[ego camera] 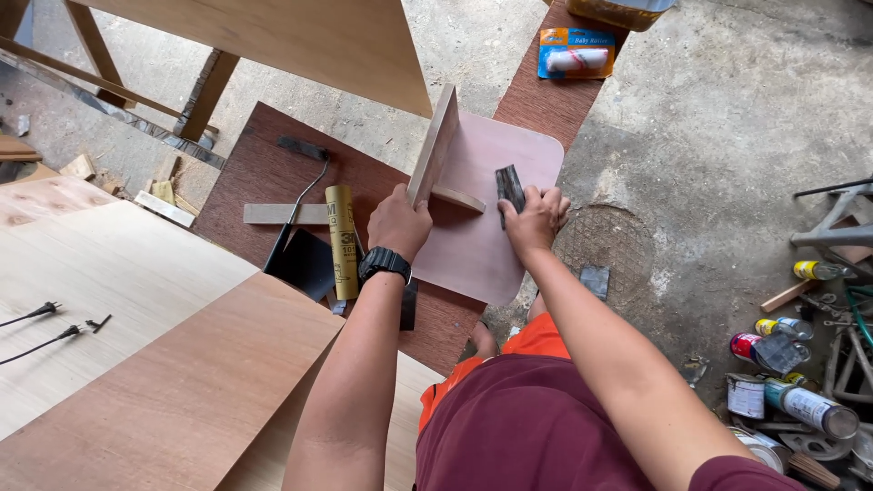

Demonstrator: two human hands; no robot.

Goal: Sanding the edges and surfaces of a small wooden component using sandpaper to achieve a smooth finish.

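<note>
A pale pink-brown plywood panel with rounded corners (491, 236) lies on a dark red-brown sheet (264, 173) on the floor. An upright wooden board (435, 145) stands on edge on the panel, with a small wooden strip (457, 198) at its base. My left hand (398, 221), with a black wristwatch, grips the near end of the upright board. My right hand (536, 218) presses a dark piece of sandpaper (509, 187) flat on the panel, just right of the board.
A yellow roll of sandpaper (343, 238), a black square piece (305, 262) and a flat wooden slat (284, 214) lie left of the panel. Large plywood sheets (136, 309) fill the left. Spray cans and tins (791, 382) crowd the right. A packaged small paint roller (576, 55) lies at the top.
</note>
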